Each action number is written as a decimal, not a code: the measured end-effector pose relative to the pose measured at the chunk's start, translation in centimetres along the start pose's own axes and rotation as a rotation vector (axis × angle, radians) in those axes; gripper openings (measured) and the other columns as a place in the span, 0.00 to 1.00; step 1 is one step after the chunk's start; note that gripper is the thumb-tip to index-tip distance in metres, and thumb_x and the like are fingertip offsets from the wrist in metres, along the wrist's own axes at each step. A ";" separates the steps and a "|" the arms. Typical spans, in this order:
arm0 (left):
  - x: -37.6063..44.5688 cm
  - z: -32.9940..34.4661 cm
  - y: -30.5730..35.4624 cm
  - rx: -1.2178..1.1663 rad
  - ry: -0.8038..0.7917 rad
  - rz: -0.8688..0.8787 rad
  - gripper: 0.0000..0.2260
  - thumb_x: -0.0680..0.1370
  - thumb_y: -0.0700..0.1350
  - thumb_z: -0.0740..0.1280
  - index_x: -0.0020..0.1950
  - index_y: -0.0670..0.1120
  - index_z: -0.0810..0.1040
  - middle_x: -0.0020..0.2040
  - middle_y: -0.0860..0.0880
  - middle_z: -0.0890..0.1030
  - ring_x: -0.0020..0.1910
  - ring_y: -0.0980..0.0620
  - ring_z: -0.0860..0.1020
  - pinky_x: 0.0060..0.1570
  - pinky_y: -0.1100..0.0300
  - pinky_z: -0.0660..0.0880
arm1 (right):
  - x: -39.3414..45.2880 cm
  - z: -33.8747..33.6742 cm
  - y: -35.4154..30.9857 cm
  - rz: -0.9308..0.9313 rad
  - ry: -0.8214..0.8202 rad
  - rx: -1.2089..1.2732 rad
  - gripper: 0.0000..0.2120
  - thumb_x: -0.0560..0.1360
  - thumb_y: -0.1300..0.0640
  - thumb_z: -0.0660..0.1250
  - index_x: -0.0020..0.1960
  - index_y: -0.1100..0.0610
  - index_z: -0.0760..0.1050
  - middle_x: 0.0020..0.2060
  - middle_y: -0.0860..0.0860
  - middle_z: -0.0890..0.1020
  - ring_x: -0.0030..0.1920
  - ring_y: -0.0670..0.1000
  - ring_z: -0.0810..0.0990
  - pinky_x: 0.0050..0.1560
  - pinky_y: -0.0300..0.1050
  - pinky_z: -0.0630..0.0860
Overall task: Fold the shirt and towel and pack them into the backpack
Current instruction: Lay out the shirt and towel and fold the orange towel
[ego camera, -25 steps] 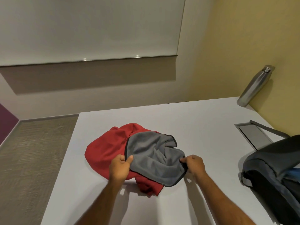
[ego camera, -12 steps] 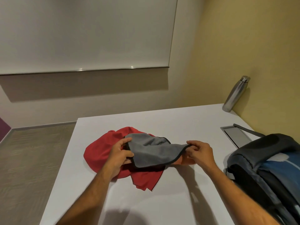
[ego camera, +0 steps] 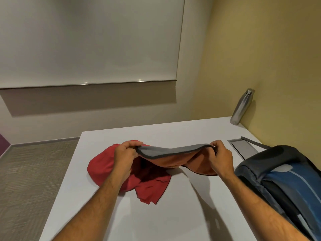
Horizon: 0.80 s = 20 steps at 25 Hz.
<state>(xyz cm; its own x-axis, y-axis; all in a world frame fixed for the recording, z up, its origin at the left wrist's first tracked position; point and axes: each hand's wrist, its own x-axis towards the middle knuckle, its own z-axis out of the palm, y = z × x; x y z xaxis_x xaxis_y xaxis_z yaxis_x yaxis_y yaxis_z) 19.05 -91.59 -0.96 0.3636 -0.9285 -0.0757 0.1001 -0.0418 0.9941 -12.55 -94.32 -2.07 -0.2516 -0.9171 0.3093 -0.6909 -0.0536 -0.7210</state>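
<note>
The white table [ego camera: 182, 214] has much free surface near the person and behind the clothes. Its left edge runs beside the carpet, and its right side meets the yellow wall, where a steel bottle [ego camera: 241, 106] stands in the far corner. The backpack [ego camera: 284, 181] fills the right side of the table, just beside a metal hatch [ego camera: 243, 148].

Half a second ago the towel [ego camera: 173, 151] hung low, close over the shirt. Now it is lifted higher and stretched wider between the two hands, and its orange underside shows.

The left hand [ego camera: 124, 157] pinches the left corner of the towel between thumb and curled fingers. The right hand [ego camera: 221, 158] pinches the right corner in the same way. The towel sags in the middle, above the table. The red shirt [ego camera: 107, 167] lies crumpled on the table below the left hand, and part of it is hidden by the wrist.
</note>
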 end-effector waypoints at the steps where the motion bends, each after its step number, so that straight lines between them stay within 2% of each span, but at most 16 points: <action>1: -0.2 0.3 0.6 0.030 -0.008 0.070 0.20 0.71 0.22 0.61 0.46 0.44 0.84 0.48 0.45 0.85 0.51 0.47 0.83 0.45 0.61 0.80 | 0.2 -0.5 -0.2 -0.006 0.011 0.005 0.05 0.79 0.56 0.63 0.54 0.55 0.75 0.43 0.50 0.80 0.42 0.53 0.78 0.42 0.42 0.69; 4: -0.6 1.1 2.0 0.307 -0.020 0.300 0.20 0.68 0.25 0.69 0.48 0.48 0.85 0.49 0.52 0.84 0.49 0.55 0.82 0.50 0.62 0.80 | 1.3 -2.1 -0.7 -0.072 0.047 -0.029 0.06 0.79 0.53 0.65 0.53 0.54 0.76 0.42 0.51 0.82 0.41 0.52 0.78 0.43 0.43 0.70; 6: -0.7 1.7 3.2 0.443 -0.001 0.387 0.13 0.69 0.33 0.75 0.48 0.48 0.86 0.47 0.54 0.83 0.48 0.57 0.81 0.50 0.63 0.78 | 2.7 -3.7 -1.0 -0.144 0.015 -0.053 0.07 0.76 0.49 0.70 0.48 0.52 0.80 0.39 0.48 0.82 0.40 0.49 0.78 0.42 0.42 0.71; 9: -0.5 2.5 5.0 0.473 0.068 0.382 0.03 0.73 0.43 0.74 0.46 0.50 0.84 0.43 0.55 0.83 0.45 0.56 0.80 0.45 0.63 0.76 | 4.9 -7.0 -1.1 -0.375 -0.243 -0.252 0.10 0.68 0.47 0.78 0.44 0.52 0.83 0.37 0.45 0.79 0.39 0.49 0.78 0.40 0.43 0.71; 10: -0.3 2.7 5.5 0.476 0.090 0.361 0.02 0.75 0.43 0.73 0.45 0.50 0.82 0.42 0.54 0.82 0.44 0.53 0.80 0.45 0.60 0.77 | 5.6 -7.9 -1.0 -0.453 -0.321 -0.381 0.11 0.68 0.49 0.78 0.45 0.53 0.83 0.37 0.46 0.78 0.41 0.51 0.78 0.40 0.43 0.69; 12: 0.0 3.5 6.5 0.505 0.105 0.333 0.02 0.76 0.43 0.70 0.45 0.50 0.79 0.42 0.52 0.81 0.44 0.50 0.80 0.44 0.57 0.76 | 6.7 -9.3 -0.8 -0.505 -0.363 -0.554 0.10 0.69 0.56 0.77 0.49 0.56 0.83 0.40 0.49 0.76 0.44 0.56 0.78 0.41 0.44 0.68; 14: 0.2 4.4 7.2 0.533 0.087 0.323 0.02 0.77 0.42 0.69 0.46 0.49 0.78 0.42 0.51 0.80 0.44 0.48 0.80 0.43 0.57 0.75 | 7.5 -10.1 -0.9 -0.461 -0.290 -0.591 0.08 0.71 0.62 0.73 0.50 0.56 0.82 0.43 0.53 0.79 0.47 0.59 0.79 0.43 0.47 0.72; 16: 0.6 5.5 7.8 0.497 0.044 0.309 0.03 0.77 0.41 0.68 0.46 0.49 0.77 0.43 0.50 0.80 0.46 0.47 0.80 0.47 0.54 0.79 | 7.9 -10.9 -1.4 -0.381 -0.171 -0.604 0.09 0.72 0.63 0.69 0.51 0.55 0.81 0.45 0.55 0.82 0.47 0.60 0.80 0.44 0.49 0.76; 18: 1.1 6.4 8.7 0.412 -0.001 0.283 0.05 0.77 0.40 0.67 0.46 0.51 0.77 0.45 0.50 0.81 0.49 0.46 0.81 0.53 0.48 0.80 | 8.2 -11.7 -2.1 -0.328 -0.051 -0.564 0.09 0.73 0.63 0.67 0.52 0.55 0.81 0.46 0.56 0.84 0.47 0.60 0.80 0.44 0.51 0.78; 20: 1.6 6.9 9.6 0.334 -0.039 0.277 0.08 0.76 0.38 0.65 0.46 0.53 0.77 0.47 0.49 0.81 0.49 0.47 0.81 0.55 0.46 0.80 | 8.5 -12.8 -2.5 -0.298 0.046 -0.479 0.11 0.73 0.64 0.68 0.53 0.56 0.81 0.47 0.56 0.84 0.47 0.60 0.81 0.46 0.51 0.79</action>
<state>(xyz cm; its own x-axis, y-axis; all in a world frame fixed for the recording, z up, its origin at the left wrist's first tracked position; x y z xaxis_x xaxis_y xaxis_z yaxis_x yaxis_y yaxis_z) 14.18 -96.03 9.03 0.2985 -0.9346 0.1937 -0.3035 0.0995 0.9476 -21.59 -96.96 10.31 -0.0209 -0.8709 0.4910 -0.9644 -0.1119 -0.2395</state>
